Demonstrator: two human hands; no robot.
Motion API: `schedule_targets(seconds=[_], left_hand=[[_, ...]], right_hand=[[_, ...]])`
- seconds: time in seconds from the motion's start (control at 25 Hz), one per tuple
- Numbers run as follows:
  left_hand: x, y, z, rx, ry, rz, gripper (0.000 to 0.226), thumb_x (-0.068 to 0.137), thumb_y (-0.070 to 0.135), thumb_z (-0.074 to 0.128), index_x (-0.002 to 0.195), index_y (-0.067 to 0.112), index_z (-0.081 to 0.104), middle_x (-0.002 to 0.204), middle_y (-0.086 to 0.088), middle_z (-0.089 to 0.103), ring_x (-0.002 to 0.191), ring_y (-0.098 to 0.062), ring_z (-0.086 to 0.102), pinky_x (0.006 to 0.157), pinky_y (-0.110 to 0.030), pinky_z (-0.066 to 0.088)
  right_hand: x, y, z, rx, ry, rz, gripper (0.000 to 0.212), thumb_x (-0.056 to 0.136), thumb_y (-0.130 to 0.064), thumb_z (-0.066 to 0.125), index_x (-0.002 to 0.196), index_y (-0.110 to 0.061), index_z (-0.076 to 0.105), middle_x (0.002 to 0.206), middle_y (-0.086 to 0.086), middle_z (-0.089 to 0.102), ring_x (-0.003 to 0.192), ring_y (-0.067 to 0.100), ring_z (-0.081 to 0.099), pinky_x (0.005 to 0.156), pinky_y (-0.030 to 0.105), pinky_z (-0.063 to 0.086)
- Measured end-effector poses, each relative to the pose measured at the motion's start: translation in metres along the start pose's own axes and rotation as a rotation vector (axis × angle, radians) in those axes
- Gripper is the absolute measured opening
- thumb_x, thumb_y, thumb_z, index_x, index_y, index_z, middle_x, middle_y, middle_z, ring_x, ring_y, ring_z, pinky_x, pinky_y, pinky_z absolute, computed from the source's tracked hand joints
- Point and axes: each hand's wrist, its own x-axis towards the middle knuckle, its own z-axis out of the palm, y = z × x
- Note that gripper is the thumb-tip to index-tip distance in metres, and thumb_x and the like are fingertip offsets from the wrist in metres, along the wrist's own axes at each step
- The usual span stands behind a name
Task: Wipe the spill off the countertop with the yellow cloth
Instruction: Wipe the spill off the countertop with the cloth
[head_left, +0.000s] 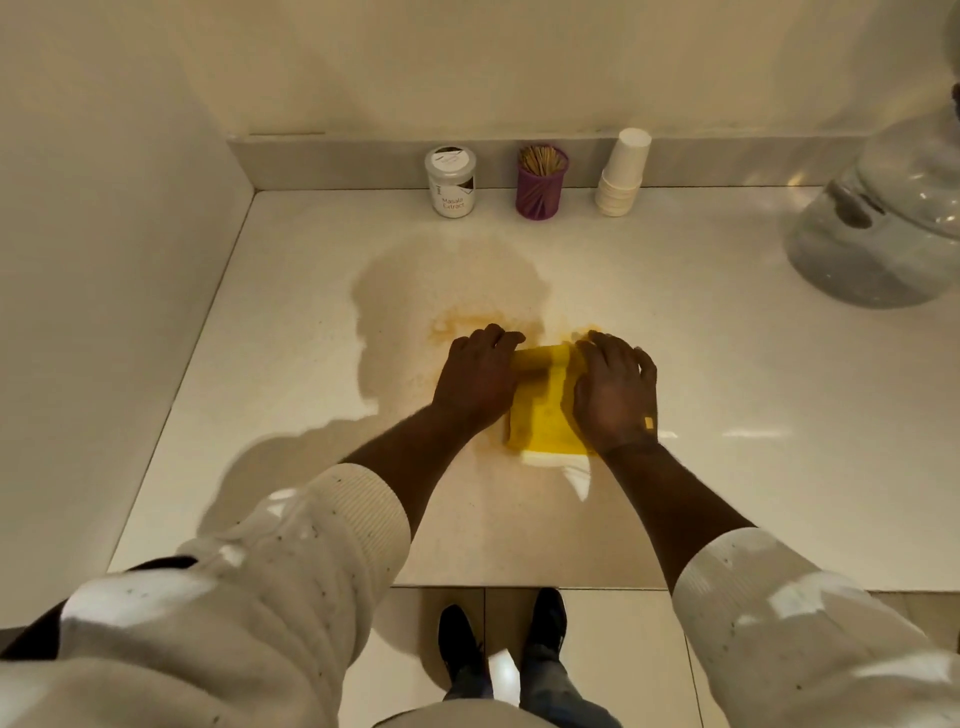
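Note:
A folded yellow cloth (543, 408) lies flat on the white countertop (727, 364), in the middle of the view. My left hand (475, 379) presses on its left edge and my right hand (615, 392) on its right edge, both with fingers curled over the far end. An orange-brown spill (457, 319) stains the counter just beyond and left of my left hand, with fainter smears below the cloth. Part of the cloth is hidden under both hands.
Along the back wall stand a white jar labelled Masala Extract (451, 182), a purple holder of toothpicks (542, 182) and a stack of paper cups (622, 174). A large clear glass vessel (883, 228) sits at the right. A wall closes the left side.

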Motion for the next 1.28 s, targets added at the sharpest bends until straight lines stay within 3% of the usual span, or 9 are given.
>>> schedule_targets(seconds=[0.16, 0.28, 0.44, 0.56, 0.96, 1.28], left_hand=[[0.006, -0.025, 0.006, 0.032, -0.037, -0.028, 0.054, 0.094, 0.033, 0.06, 0.143, 0.015, 0.047, 0.15, -0.009, 0.049, 0.138, -0.028, 0.046, 0.115, -0.044, 0.034], [0.005, -0.052, 0.01, 0.063, -0.084, -0.07, 0.061, 0.1, 0.043, 0.048, 0.153, 0.016, 0.035, 0.165, -0.007, 0.027, 0.153, -0.025, 0.022, 0.125, -0.047, 0.017], [-0.002, -0.094, 0.009, 0.104, -0.111, -0.122, 0.071, 0.102, 0.055, 0.03, 0.16, 0.016, 0.014, 0.17, -0.005, 0.004, 0.156, -0.02, -0.003, 0.128, -0.046, 0.003], [-0.007, -0.127, 0.002, 0.152, -0.094, -0.191, 0.077, 0.102, 0.06, 0.023, 0.16, 0.013, 0.006, 0.169, -0.008, -0.001, 0.156, -0.021, -0.006, 0.128, -0.046, 0.001], [-0.004, -0.199, -0.006, 0.171, -0.149, -0.266, 0.079, 0.102, 0.061, 0.018, 0.16, 0.012, -0.001, 0.17, -0.009, -0.004, 0.156, -0.02, -0.009, 0.128, -0.046, 0.0], [-0.004, -0.209, 0.0, 0.139, -0.133, -0.239, 0.081, 0.1, 0.064, 0.016, 0.16, 0.014, -0.003, 0.17, -0.007, -0.006, 0.156, -0.019, -0.01, 0.128, -0.046, 0.001]], right_hand=[[0.003, -0.011, 0.014, 0.024, -0.074, -0.036, 0.045, 0.091, -0.019, 0.065, 0.133, -0.003, 0.06, 0.142, 0.021, 0.057, 0.134, 0.041, 0.05, 0.116, 0.059, 0.031], [0.01, -0.02, 0.027, -0.025, -0.213, -0.05, 0.053, 0.098, -0.036, 0.044, 0.142, -0.009, 0.055, 0.152, 0.017, 0.049, 0.143, 0.035, 0.04, 0.122, 0.054, 0.02], [0.02, -0.02, 0.052, -0.108, -0.408, 0.052, 0.073, 0.102, -0.063, 0.022, 0.163, -0.024, 0.009, 0.171, 0.005, 0.001, 0.156, 0.025, -0.004, 0.123, 0.053, -0.01], [0.024, -0.017, 0.064, -0.127, -0.441, 0.065, 0.079, 0.098, -0.071, 0.011, 0.161, -0.029, -0.008, 0.17, 0.003, -0.012, 0.155, 0.025, -0.015, 0.122, 0.058, -0.011], [0.082, -0.019, 0.094, -0.122, -0.406, 0.108, 0.086, 0.091, -0.079, 0.003, 0.16, -0.03, -0.012, 0.17, 0.004, -0.012, 0.155, 0.025, -0.015, 0.12, 0.061, -0.014], [0.132, -0.067, 0.124, -0.091, -0.372, -0.005, 0.084, 0.092, -0.078, 0.009, 0.161, -0.032, -0.007, 0.171, 0.007, -0.005, 0.155, 0.03, -0.008, 0.12, 0.063, -0.011]])
